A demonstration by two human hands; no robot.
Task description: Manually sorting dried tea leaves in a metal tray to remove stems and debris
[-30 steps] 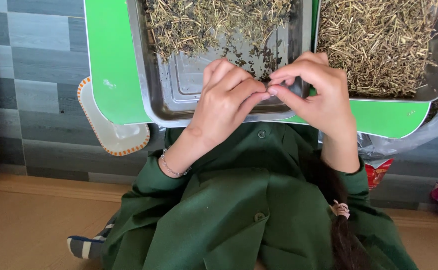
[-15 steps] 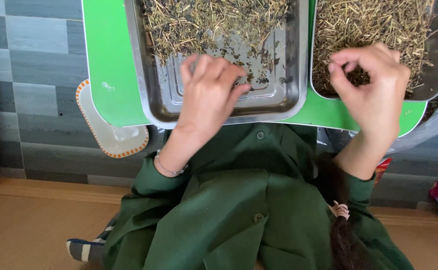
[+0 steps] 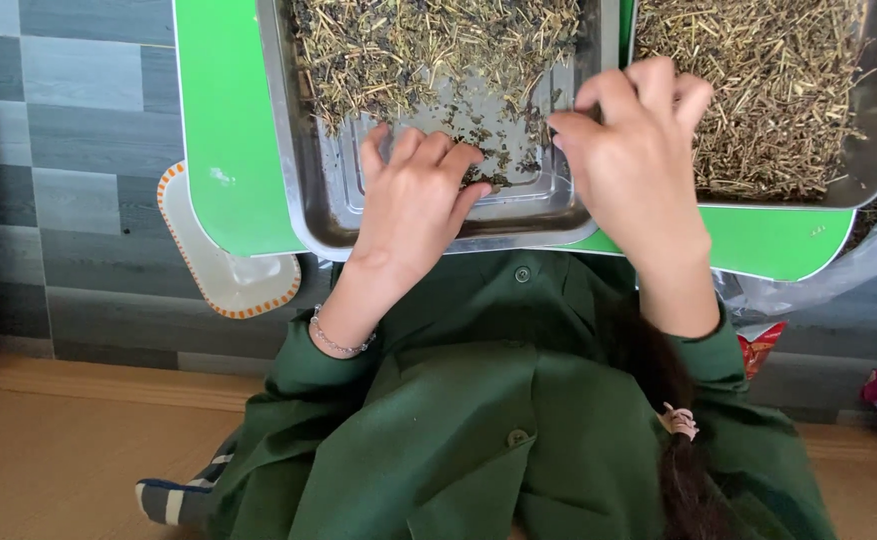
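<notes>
So the person is sitting on the floor with a bright green board (image 3: pixel 229 150) across the lap, and everything hangs off that board. Two shallow steel trays sit side by side on it: the left tray (image 3: pixel 304 190) holds a mix of dried stems and dark crumbly leaf bits (image 3: pixel 429 50) piled toward its far end, with the near end mostly scraped bare so you can see the stamped rectangle in the metal. The right tray (image 3: pixel 874 160) is packed with pale straw-like stalks (image 3: pixel 769 90) only, drier and more uniform looking.

The left hand (image 3: pixel 414 205) rests flat-ish inside the left tray's bare patch, fingers spread and curled down onto a little clump of dark bits (image 3: pixel 484 178), fingertips touching it rather than gripping. The right hand (image 3: pixel 634 160) hovers over the seam between the two trays, fingers bunched together like a pinch; whether there's a stalk in there I honestly can't tell, the fingers hide it. The hands are apart, not touching.

Having both trays edge to edge on the board keeps them within easy reach of both hands, seems to me.

Off the board's left corner a white mat with orange trim (image 3: pixel 219 265) pokes out, and crinkly clear plastic (image 3: pixel 859 265) sits under its right end. Green jacket (image 3: pixel 479 420), thin bracelet (image 3: pixel 337 342) on the left wrist.
</notes>
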